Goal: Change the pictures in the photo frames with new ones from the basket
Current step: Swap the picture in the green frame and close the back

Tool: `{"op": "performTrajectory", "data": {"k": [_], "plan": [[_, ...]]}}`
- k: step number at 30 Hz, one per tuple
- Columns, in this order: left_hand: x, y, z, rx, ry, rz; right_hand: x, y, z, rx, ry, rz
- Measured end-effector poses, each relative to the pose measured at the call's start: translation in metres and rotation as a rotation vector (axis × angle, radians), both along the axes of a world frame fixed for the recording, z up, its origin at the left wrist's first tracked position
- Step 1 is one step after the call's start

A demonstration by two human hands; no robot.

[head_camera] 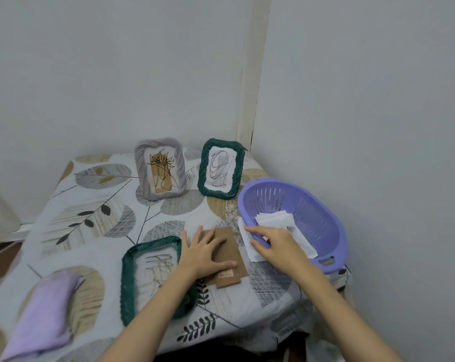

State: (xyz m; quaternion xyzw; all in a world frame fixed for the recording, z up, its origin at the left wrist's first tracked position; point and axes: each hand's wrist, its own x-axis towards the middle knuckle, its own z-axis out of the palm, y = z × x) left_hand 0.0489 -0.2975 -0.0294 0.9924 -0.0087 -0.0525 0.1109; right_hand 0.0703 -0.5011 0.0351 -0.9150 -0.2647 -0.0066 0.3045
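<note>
- The left hand [206, 253] lies flat with fingers spread on a brown cardboard frame backing [227, 257], pressing it to the leaf-patterned tablecloth [95, 220]; it pins the board and grips nothing.
- The right hand [273, 245] reaches over the near rim of the lilac slotted plastic basket [294, 220], fingers laid on a white paper sheet [252, 246] that hangs over that rim. Whether it has pinched the sheet or only touches it, I cannot tell.
- More white sheets of new pictures [276, 219] rest inside the basket, just beyond the right fingertips.
- Just left of the left wrist, a dark green woven rectangular frame [150, 278] lies flat with a scribbled picture showing in it; the forearm crosses its corner.
- Well beyond both hands stand a pale grey woven frame [159, 168] and a second dark green woven frame [220, 168], both upright, each holding a scribbled drawing.
- A folded lilac cloth [43, 317] lies far to the left of the left arm.
- My guess is the step is fetching one new picture for the flat frame. To do it well, take a single sheet by its edge so the others stay behind, lift it clear of the rim without creasing it, and keep the backing pinned so it doesn't slide.
</note>
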Motion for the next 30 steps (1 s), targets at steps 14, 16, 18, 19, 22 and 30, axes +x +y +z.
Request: {"op": "performTrajectory", "data": {"k": [14,16,18,19,22,30], "plan": [[-0.101,0.109,0.004,-0.176,-0.066,0.362,-0.042,0.055,-0.031,-0.02,-0.504,0.012],[-0.111,0.116,-0.001,-0.191,-0.019,0.375,-0.054,0.076,-0.04,-0.025,-0.367,0.103],[-0.115,0.121,-0.004,-0.214,0.015,0.378,-0.063,0.094,-0.046,-0.068,-0.146,0.176],[-0.117,0.121,-0.004,-0.222,0.021,0.376,-0.065,0.101,-0.048,-0.111,-0.072,0.198],[-0.118,0.121,-0.003,-0.212,0.02,0.372,-0.068,0.113,-0.052,-0.217,0.006,0.23],[-0.12,0.127,0.002,-0.286,0.058,0.357,-0.066,0.117,-0.057,-0.289,0.008,0.241]]}}
